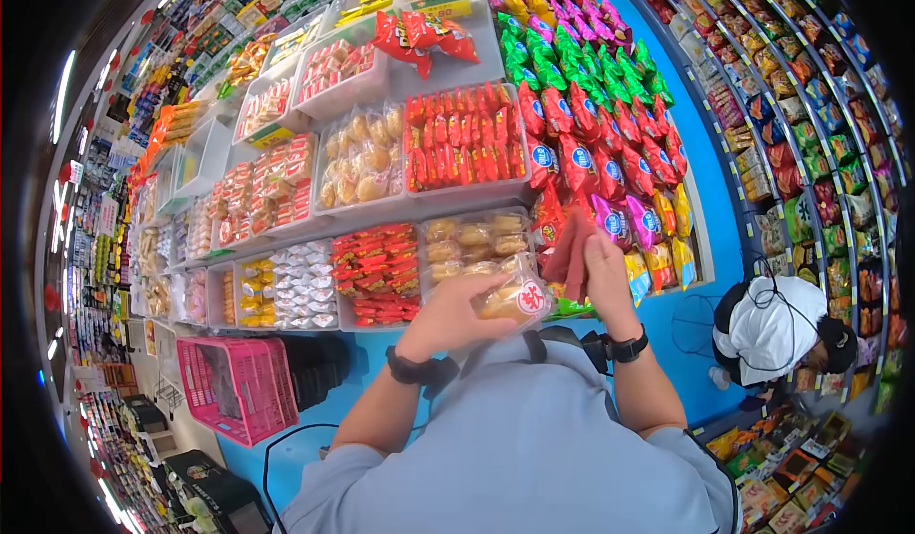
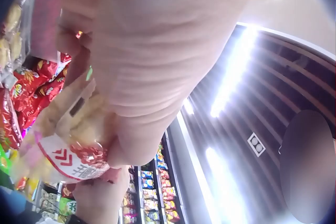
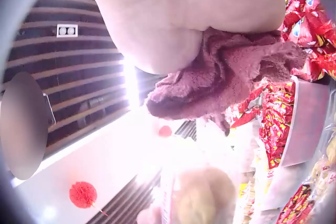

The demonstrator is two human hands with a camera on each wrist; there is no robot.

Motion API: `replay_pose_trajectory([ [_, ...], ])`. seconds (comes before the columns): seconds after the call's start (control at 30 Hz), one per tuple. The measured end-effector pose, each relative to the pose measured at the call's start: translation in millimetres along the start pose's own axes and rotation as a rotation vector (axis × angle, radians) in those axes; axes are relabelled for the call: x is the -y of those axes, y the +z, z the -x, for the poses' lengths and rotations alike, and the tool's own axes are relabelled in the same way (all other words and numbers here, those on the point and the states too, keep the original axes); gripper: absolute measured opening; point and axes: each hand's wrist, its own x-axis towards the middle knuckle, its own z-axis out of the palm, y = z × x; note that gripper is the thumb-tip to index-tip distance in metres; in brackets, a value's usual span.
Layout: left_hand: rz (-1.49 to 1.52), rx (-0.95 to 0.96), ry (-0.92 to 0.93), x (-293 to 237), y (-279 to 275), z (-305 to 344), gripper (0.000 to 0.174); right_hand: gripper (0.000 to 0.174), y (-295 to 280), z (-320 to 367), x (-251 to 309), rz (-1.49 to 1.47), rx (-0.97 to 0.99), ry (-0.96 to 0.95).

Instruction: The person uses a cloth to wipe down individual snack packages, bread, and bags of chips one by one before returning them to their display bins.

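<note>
My left hand grips a clear bag of yellow snacks with a round red and white label, held up in front of the display. From the left wrist view the bag sits under the curled fingers of the hand. My right hand holds a dark red cloth right beside the bag, over the bins. Seen by the right wrist camera, the cloth is bunched against the palm, and the bag shows as a pale blur below it.
Clear bins of packaged snacks fill the sloped display ahead, with hanging bags to the right. A pink basket stands on the blue floor at left. Another person crouches by the shelves at right.
</note>
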Motion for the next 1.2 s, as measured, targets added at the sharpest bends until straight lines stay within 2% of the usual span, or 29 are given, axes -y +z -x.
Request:
replay_pose_trajectory([
  [0.03, 0.011, 0.008, -0.024, 0.1, 0.0, 0.7, 0.067, 0.048, 0.2, -0.6, 0.5, -0.266, -0.014, 0.092],
  [0.07, -0.006, 0.013, -0.010, 3.6, 1.6, 0.1, 0.068, 0.055, 4.7, -1.3, 0.9, -0.310, 0.041, 0.011],
  [0.13, -0.046, 0.025, 0.023, 10.4, 5.9, -4.4, 0.071, 0.054, 8.0, 5.0, 14.8, -0.136, 0.267, 0.087],
  [0.2, -0.082, 0.084, 0.064, 4.5, 8.7, -6.7, 0.071, 0.049, 31.1, 9.5, 3.7, 0.150, 0.308, -0.081],
  [0.3, -0.141, 0.131, 0.096, 5.7, 10.6, -8.2, 0.071, 0.044, 32.5, 13.5, 15.3, 0.348, 0.341, 0.047],
  [0.33, -0.155, 0.125, 0.107, 8.6, 11.1, -6.8, 0.071, 0.036, 33.7, 14.4, 10.6, 0.356, 0.247, -0.028],
  [0.47, -0.195, 0.051, 0.155, 19.9, 18.4, 6.5, 0.058, 0.027, 22.7, 17.1, -6.3, 0.547, 0.230, -0.073],
  [0.57, -0.175, 0.220, -0.024, 22.4, 16.2, 4.0, 0.061, 0.027, 20.5, 17.9, 3.7, 0.572, 0.307, 0.051],
  [0.67, -0.165, 0.164, -0.016, 54.6, 21.9, 4.3, 0.062, 0.026, 10.9, 17.2, -7.5, 0.621, 0.272, 0.028],
  [0.77, -0.297, 0.175, -0.114, 63.9, 11.6, -4.7, 0.064, 0.028, -5.6, 15.0, -22.7, 0.703, 0.045, -0.087],
  [0.8, -0.156, 0.070, -0.184, 65.8, 8.1, -7.3, 0.065, 0.032, -14.7, 12.9, -27.1, 0.674, -0.039, -0.140],
  [0.87, 0.128, -0.139, -0.320, 70.3, 1.6, -11.3, 0.066, 0.033, -38.5, 10.8, -34.8, 0.706, -0.128, -0.087],
  [0.97, 0.276, -0.458, -0.194, 176.0, 13.6, -32.8, 0.065, 0.034, -46.9, 11.2, -23.1, 0.641, -0.155, 0.004],
  [1.07, -0.204, -0.523, -0.238, 188.3, 22.7, -51.8, 0.060, 0.033, -48.9, 12.6, -21.2, 0.688, -0.122, -0.029],
  [1.17, -0.466, -0.365, -0.105, 211.9, 38.5, -62.2, 0.056, 0.033, -39.9, 18.0, -22.6, 0.691, -0.089, -0.079],
  [1.2, -0.481, -0.329, -0.083, 237.2, 47.1, -62.7, 0.051, 0.033, -35.7, 19.6, -21.1, 0.673, -0.090, -0.097],
])
